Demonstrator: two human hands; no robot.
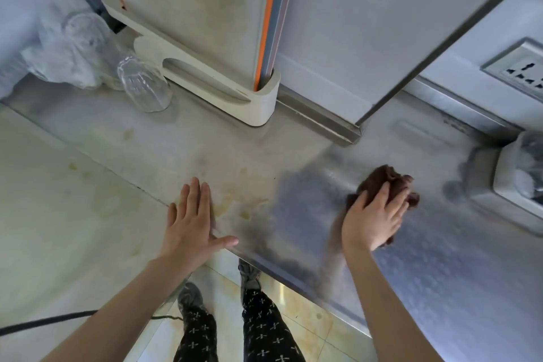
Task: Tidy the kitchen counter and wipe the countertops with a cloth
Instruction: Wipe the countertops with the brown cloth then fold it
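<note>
The right hand [374,214] presses a crumpled, fuzzy brown cloth [390,185] flat onto the brushed-metal worktop [293,161], fingers curled over it at the right, while the left hand [192,222] lies open, palm down with fingers spread, on the near edge beside yellowish stains [241,209]. At the far left an upturned ribbed clear glass [144,85] stands just beside a rounded cream rack [205,82] holding upright boards, one edged in orange.
</note>
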